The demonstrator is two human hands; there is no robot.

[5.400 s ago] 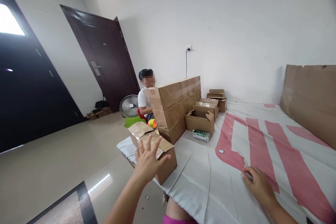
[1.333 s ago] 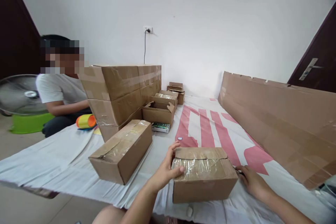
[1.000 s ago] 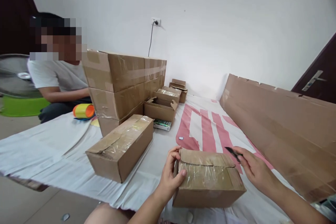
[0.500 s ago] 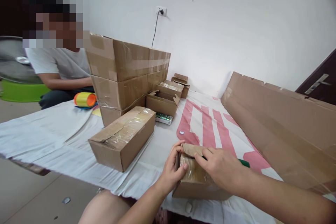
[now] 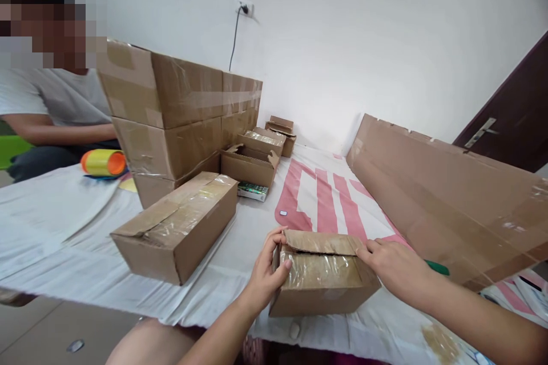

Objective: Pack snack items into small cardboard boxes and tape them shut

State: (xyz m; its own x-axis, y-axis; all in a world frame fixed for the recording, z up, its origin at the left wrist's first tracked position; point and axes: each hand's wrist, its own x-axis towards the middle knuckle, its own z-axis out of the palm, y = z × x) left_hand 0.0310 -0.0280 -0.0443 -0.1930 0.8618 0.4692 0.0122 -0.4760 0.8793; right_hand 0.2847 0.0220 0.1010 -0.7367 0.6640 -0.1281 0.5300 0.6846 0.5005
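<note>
A small taped cardboard box (image 5: 323,299) sits near the table edge in front of me. One top flap (image 5: 325,242) is slightly lifted, leaving a dark slit beside the shiny tape. My left hand (image 5: 270,265) grips the box's left end, thumb on top and fingers round the far corner. At the far right of the flap, the fingertips of my right hand (image 5: 391,265) are closed against the cardboard. The green end of a tool (image 5: 437,267) sticks out behind that hand; the rest of it is hidden in the palm.
A longer taped box (image 5: 205,251) lies to the left, before a stack of sealed cartons (image 5: 188,91). An open box (image 5: 248,168) and a small green-and-white pack (image 5: 253,191) sit farther back. Cardboard (image 5: 445,199) leans along the right. A person (image 5: 64,97) sits at left.
My right hand has slid right along the flap to its far end, and the green tool end has moved with it. My left hand keeps its hold. The view has turned slightly right.
</note>
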